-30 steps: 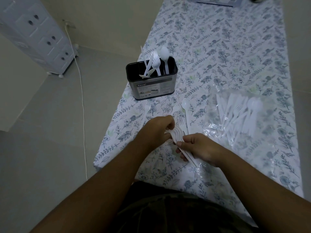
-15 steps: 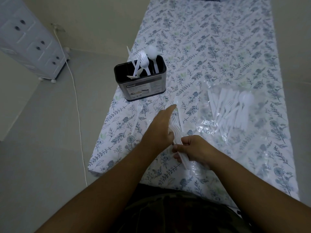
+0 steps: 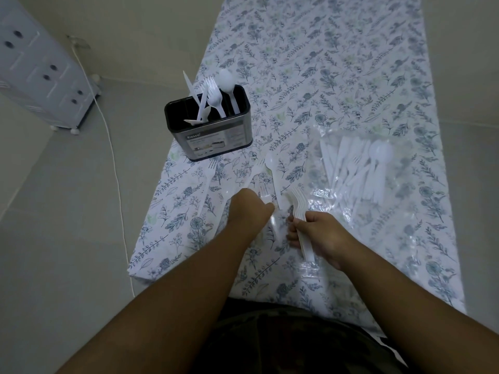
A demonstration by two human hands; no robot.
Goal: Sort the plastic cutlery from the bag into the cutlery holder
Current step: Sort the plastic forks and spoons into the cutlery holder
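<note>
My right hand (image 3: pixel 320 234) grips a stack of white plastic forks (image 3: pixel 297 202) by the handles, tines pointing away from me. My left hand (image 3: pixel 249 209) rests on the tablecloth just left of it, fingers curled onto the handle of a blurred loose fork (image 3: pixel 261 188). A loose spoon (image 3: pixel 273 172) lies beside that fork. The black cutlery holder (image 3: pixel 216 141) stands at the left table edge with several forks, a spoon and knives upright in it. The clear bag (image 3: pixel 359 171), to the right, holds more white cutlery.
Another loose fork (image 3: pixel 209 175) lies in front of the holder. The floral tablecloth (image 3: pixel 324 76) covers a long narrow table. A white drawer unit (image 3: pixel 40 74) and a cable (image 3: pixel 113 157) are on the floor to the left.
My left hand has pulled back from its forward reach and closed its fingers down on the loose fork. My right hand still holds the fork stack. The view has tilted further down.
</note>
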